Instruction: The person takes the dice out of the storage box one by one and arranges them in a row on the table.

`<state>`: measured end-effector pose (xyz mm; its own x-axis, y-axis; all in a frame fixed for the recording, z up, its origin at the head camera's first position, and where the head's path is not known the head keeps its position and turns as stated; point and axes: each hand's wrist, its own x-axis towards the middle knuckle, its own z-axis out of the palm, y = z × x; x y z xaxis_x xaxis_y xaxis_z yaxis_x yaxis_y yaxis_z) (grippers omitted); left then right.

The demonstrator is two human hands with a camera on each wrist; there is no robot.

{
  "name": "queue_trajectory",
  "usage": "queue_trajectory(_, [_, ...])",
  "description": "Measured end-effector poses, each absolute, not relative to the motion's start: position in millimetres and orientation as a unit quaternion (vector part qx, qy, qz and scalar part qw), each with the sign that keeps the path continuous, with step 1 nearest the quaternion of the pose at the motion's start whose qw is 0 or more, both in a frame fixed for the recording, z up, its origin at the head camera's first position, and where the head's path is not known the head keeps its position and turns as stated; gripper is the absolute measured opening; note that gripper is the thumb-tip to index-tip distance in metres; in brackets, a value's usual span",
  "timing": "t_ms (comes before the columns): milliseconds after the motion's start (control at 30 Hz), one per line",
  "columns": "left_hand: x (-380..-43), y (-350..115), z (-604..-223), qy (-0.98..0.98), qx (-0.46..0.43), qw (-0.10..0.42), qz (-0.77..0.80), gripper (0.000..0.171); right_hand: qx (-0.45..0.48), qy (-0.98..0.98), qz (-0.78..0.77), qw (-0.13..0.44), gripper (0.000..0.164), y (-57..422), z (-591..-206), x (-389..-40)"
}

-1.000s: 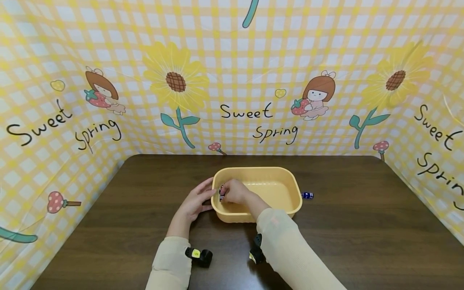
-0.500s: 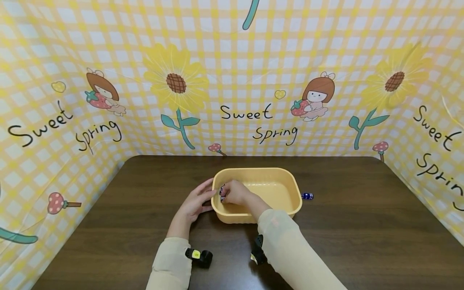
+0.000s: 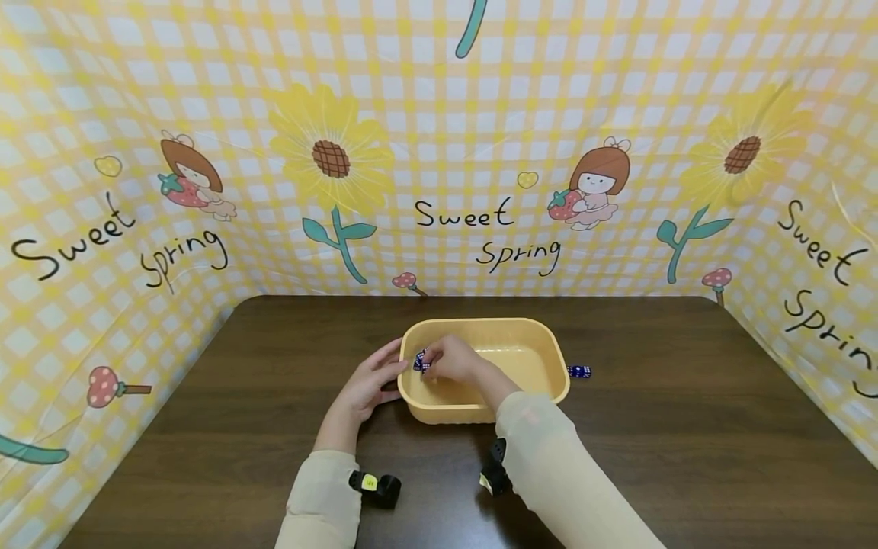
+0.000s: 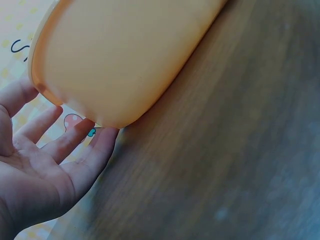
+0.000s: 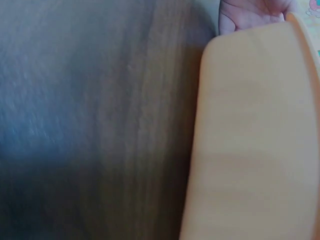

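I see blue, white-dotted dice (image 3: 418, 361) in yellow bin (image 3: 524, 370), right hand (image 3: 456, 360) pinching one, left hand (image 3: 366, 383) spread against bin.

Head view facing forward and down, close wrist views, shared tub (image 3: 453, 414)

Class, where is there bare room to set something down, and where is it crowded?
Free: the table left of the left hand and right of the outer dice; inside the tub on the right. Crowded: its left end, the right hand at the inner dice, the left touching outside.
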<state>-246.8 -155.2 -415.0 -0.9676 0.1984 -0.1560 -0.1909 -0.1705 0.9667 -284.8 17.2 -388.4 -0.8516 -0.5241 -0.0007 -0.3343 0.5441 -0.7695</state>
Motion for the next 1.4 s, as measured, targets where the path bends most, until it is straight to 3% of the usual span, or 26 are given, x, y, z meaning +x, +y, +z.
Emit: queue_trajectory(1400, [-247, -154, -416, 0.634, -0.004, 0.116, 0.764, 0.049, -0.178, 0.857, -0.483, 0.026, 0.014, 144, -332, -293])
